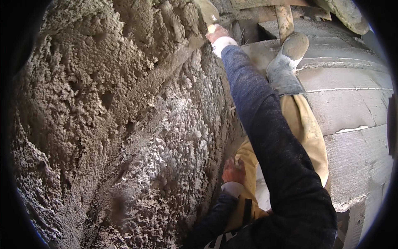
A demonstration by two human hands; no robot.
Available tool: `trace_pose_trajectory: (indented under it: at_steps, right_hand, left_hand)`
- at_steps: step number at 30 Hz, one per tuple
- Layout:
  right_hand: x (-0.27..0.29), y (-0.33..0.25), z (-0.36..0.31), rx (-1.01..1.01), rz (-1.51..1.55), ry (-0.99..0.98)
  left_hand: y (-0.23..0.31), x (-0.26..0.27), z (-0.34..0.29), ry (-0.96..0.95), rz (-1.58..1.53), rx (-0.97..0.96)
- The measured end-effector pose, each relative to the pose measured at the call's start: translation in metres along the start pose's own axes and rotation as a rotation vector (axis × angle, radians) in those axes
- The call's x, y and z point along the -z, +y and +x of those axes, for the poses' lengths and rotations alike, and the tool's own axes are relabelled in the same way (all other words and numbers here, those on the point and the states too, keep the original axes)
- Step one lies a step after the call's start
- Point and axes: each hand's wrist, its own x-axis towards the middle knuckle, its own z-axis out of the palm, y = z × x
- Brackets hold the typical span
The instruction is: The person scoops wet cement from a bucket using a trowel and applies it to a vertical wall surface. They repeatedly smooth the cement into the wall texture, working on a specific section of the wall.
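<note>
My right arm reaches far up to the top centre, where my right hand (218, 34) is closed round the pale handle of a trowel (208, 13). The trowel's light, smooth blade lies against the upper part of a rough wall (124, 95) coated in wet grey mortar; its far end is cut off by the picture's edge. Lower down, my left hand (234, 171) rests by my yellow trouser leg (248, 159), close to the wall. Its fingers are loosely bent and partly apart, with nothing visible in them.
Grey block or board surfaces (344, 103) with mortar-smeared joints spread on the right. My mortar-covered boot (286, 62) stands there beside a rusty metal bar (284, 20). A dark gap (265, 33) opens near my right hand. Another mortar-caked object (348, 14) shows at the top right.
</note>
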Motion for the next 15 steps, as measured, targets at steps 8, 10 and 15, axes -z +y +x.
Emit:
trace_pose_trajectory:
  at_steps: [8, 10, 15]
  right_hand:
    - [-0.004, 0.035, -0.086, 0.320, -0.135, -0.069]
    - [0.005, 0.035, -0.107, 0.360, -0.145, -0.069]
    - [0.059, -0.010, -0.168, 0.067, 0.046, -0.305]
  left_hand:
    - [0.016, 0.010, -0.008, -0.068, 0.057, 0.010]
    - [0.014, 0.007, -0.008, -0.095, 0.066, 0.018]
    - [0.017, 0.011, -0.014, -0.120, 0.097, -0.022]
